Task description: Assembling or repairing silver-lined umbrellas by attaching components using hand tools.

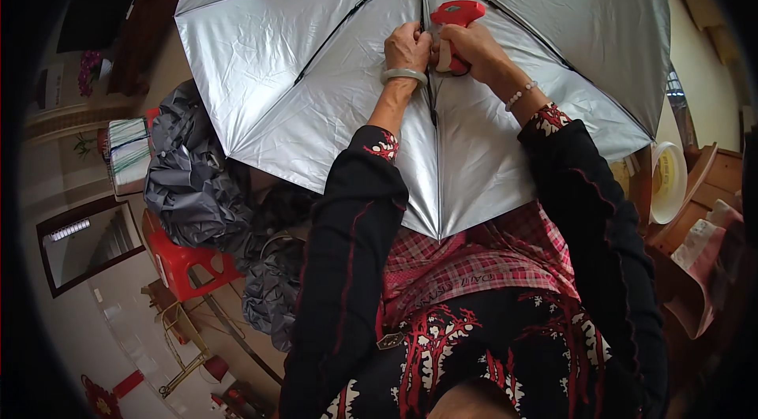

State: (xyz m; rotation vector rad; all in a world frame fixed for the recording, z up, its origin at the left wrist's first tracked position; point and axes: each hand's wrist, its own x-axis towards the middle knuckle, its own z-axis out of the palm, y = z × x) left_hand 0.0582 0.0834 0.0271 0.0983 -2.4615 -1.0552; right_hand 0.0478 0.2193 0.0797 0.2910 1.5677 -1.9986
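An opened umbrella [505, 143] with silver lining and black ribs spreads across my lap, its inside facing up. My left hand [407, 48] is closed, its fingers pinched at a black rib [420, 1] near the middle of the canopy. What it grips there is too small to make out. Beside it, my right hand [474, 46] is wrapped round a red-handled tool [458, 12], whose red end shows above the fist and a red and dark part below. Its exact kind cannot be told. The two hands nearly touch.
Crumpled dark grey fabric [185, 174] is heaped at the left beside a red plastic stool [185, 261]. On the right are a white bucket [668, 182] and wooden furniture [714, 182]. A red plaid cloth [489, 261] covers my lap below the umbrella.
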